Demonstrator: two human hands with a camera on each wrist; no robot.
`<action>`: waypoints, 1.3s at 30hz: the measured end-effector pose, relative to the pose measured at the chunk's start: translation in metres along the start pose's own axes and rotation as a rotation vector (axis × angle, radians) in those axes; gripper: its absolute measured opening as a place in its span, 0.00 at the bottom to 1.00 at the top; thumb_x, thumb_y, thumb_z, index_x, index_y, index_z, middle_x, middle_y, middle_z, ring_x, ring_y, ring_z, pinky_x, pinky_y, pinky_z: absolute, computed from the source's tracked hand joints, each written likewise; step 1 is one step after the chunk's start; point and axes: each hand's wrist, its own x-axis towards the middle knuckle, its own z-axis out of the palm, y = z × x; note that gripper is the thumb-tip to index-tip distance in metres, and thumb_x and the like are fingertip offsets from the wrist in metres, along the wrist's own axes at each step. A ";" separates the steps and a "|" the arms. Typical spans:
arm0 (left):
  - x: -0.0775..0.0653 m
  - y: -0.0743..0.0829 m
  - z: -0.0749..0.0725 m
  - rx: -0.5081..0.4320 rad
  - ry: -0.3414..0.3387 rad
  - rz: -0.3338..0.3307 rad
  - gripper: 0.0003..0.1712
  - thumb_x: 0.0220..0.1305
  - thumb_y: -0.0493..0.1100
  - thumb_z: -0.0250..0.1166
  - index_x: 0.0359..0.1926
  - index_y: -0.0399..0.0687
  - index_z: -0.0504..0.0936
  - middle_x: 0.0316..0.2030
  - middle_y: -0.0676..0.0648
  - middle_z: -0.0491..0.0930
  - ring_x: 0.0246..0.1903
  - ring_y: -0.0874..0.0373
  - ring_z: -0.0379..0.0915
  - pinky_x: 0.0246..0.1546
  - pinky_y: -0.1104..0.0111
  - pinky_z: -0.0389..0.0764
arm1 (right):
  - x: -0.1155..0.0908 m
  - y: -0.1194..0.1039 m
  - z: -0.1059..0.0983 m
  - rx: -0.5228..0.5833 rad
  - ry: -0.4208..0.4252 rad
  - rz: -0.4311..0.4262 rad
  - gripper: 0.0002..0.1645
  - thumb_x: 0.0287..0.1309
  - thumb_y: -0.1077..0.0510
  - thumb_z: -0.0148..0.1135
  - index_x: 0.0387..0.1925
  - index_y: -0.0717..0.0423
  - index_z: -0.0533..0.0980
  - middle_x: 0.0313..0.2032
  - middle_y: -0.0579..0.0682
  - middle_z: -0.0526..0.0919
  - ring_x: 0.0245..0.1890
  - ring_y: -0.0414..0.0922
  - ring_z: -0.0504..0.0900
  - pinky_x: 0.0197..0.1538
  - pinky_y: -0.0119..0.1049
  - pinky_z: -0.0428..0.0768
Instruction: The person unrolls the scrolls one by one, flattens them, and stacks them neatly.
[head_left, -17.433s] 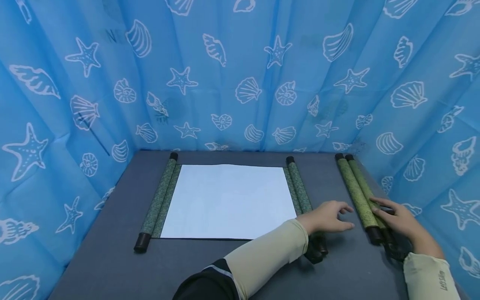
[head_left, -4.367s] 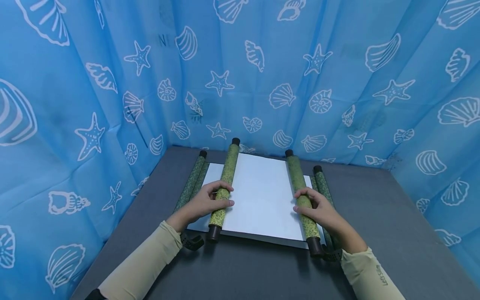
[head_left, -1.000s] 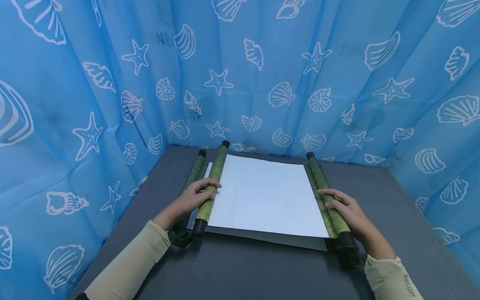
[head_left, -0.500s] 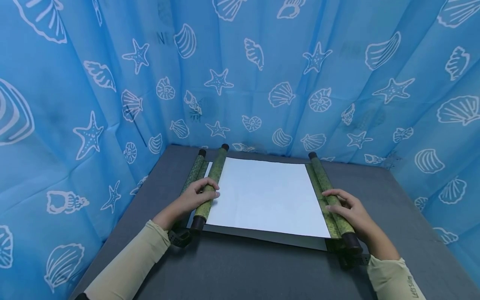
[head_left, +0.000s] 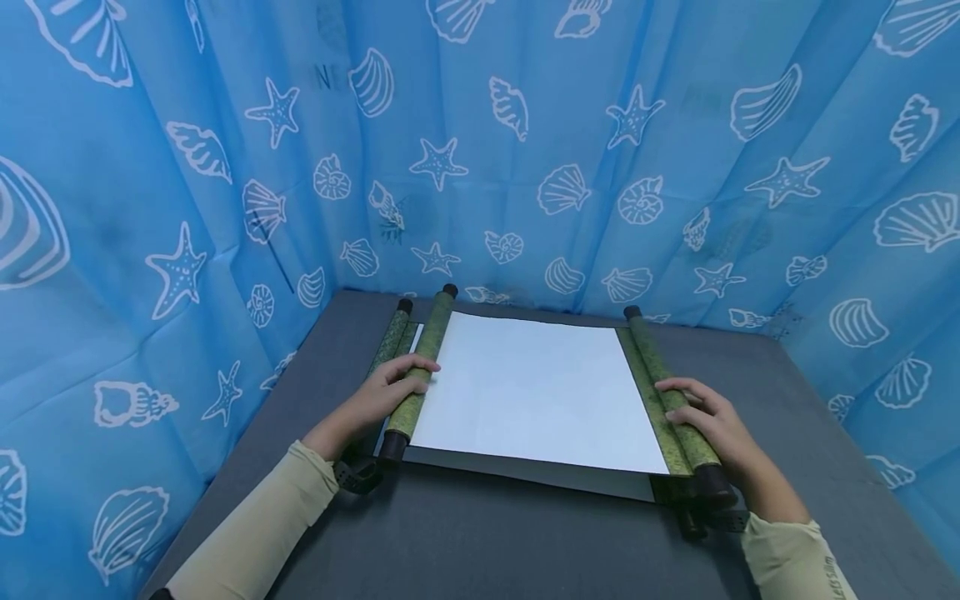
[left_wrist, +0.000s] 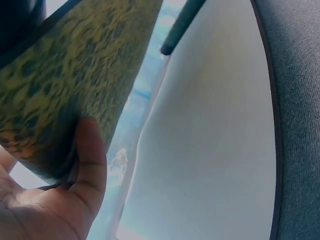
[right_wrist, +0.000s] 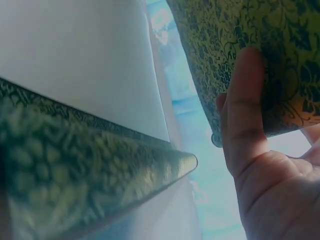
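A yellow-green hanging scroll, its white sheet (head_left: pixel 540 387) spread between two rollers, is held over a dark green scroll (head_left: pixel 392 333) on the table. My left hand (head_left: pixel 375 398) grips the left roller (head_left: pixel 435 325) near its middle, the thumb (left_wrist: pixel 92 165) pressed to the patterned cloth in the left wrist view. Around the right roller (head_left: pixel 651 358) curl the fingers of my right hand (head_left: pixel 716 421). The lower scroll's green roller (right_wrist: pixel 100 175) runs beneath in the right wrist view; in the head view most of that scroll is hidden under the upper one.
The grey table (head_left: pixel 487 550) extends in front of the scrolls and to the right. A blue curtain (head_left: pixel 510 150) with white shells and starfish surrounds the table at the back and sides.
The yellow-green scroll lay rolled at the right earlier; since then it was brought over the dark green one and unrolled wider. In the last second my right hand moved slightly right with its roller.
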 end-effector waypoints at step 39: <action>-0.003 0.002 -0.001 0.012 -0.053 0.031 0.13 0.81 0.39 0.56 0.60 0.38 0.75 0.64 0.38 0.70 0.45 0.50 0.63 0.48 0.54 0.70 | -0.011 0.008 -0.023 -0.053 0.034 -0.056 0.25 0.78 0.59 0.56 0.72 0.54 0.74 0.66 0.20 0.67 0.65 0.23 0.63 0.51 0.22 0.71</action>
